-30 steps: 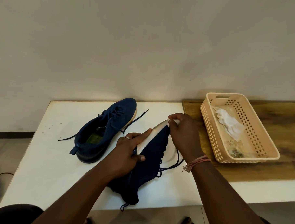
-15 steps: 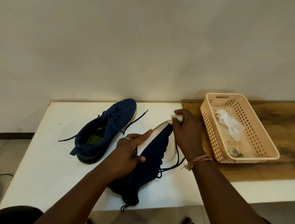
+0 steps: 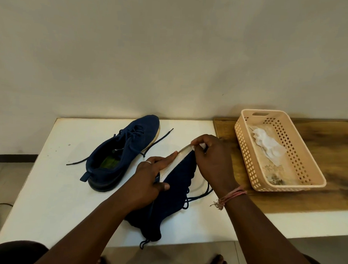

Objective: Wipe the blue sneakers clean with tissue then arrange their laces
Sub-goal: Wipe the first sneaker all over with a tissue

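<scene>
- Right hand [image 3: 213,161] pinches the tissue [image 3: 200,146] at the toe of the near sneaker [image 3: 174,191], slightly nearer than 0.5 s ago.
- Left hand [image 3: 149,180] still grips that sneaker's sole side near the bench [image 3: 47,186] front edge.
- Second sneaker [image 3: 122,151] unchanged by the back edge.
- Basket [image 3: 298,177] unchanged at the right.

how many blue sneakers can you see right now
2. One blue sneaker stands upright on the white table, untouched. The other sneaker is tipped on its side, gripped by the left hand while the right hand wipes its sole edge with tissue.
</scene>
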